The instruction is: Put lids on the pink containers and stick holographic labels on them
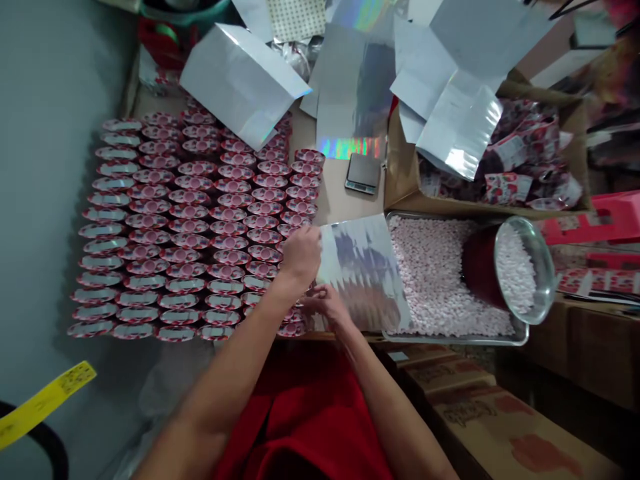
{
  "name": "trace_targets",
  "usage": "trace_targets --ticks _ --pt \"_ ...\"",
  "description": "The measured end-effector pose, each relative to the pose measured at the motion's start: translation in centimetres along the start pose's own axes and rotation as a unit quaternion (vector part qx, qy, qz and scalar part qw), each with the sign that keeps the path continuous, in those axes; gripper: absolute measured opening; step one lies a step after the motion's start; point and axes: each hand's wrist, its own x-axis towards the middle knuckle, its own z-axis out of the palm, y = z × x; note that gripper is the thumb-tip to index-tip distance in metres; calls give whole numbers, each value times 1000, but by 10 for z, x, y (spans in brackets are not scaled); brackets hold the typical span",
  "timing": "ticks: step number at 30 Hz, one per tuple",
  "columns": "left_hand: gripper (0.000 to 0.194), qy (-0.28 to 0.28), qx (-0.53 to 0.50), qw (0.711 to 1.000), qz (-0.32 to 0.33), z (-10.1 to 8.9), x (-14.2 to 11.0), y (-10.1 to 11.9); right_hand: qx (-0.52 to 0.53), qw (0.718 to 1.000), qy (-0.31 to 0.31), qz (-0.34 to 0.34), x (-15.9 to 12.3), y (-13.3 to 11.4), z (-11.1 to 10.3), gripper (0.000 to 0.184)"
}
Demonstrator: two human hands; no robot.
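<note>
Silver film: one reflective sheet [363, 270] lies just right of the left hand [301, 252] and just beyond and right of the right hand [327, 305]. Left hand sits at the sheet's far left corner, fingers curled; contact with the edge looks likely, but whether anything is pinched can't be told. Right hand is by the near left corner, fingers bent, palm hidden; grip can't be told either.

Left of both hands: red-and-white packs [189, 211] standing in tight columns, nearest column right up against the left hand. Most show a pink round centre; the leftmost column and the rows closest to the person show a pale band [143, 298] instead. Progress, as a judgement: large batch laid out, two conditions in it; which one counts as finished isn't clear.

Right of the right hand, past the sheet: metal tray [450, 341] with a layer of pale pellets [425, 273]. The sheet's right edge overlaps the tray. Dark red tub [480, 260] rests tilted at the tray's far end, pellets at its clear rim. Plenty of pellets left, by the look of it.

Beyond the hands: small scale [363, 172], then loose silver sheets [245, 83]. Far right of them, open carton [400, 167] with jumbled red packets [507, 188]; whether filled, can't say.
</note>
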Motion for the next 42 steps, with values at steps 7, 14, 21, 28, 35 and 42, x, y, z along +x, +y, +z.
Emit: trace_targets --ticks 7,14,21,28,35,42 --pt "37 -125 97 987 29 34 105 49 -94 962 135 -217 22 -45 -90 24" --pt "26 -220 55 973 36 12 137 37 -457 786 106 -404 78 -135 -118 37" --pt "18 -247 -89 963 61 4 132 17 -556 737 -11 -385 99 -165 -125 53" --pt "21 -189 -159 968 49 18 117 13 -527 722 43 -446 92 -139 -123 36" --pt "28 -88 -61 991 75 19 80 10 -489 767 56 -411 105 -133 -123 30" --pt "29 -118 -177 977 24 27 84 3 -528 710 85 -459 85 -115 -102 44"
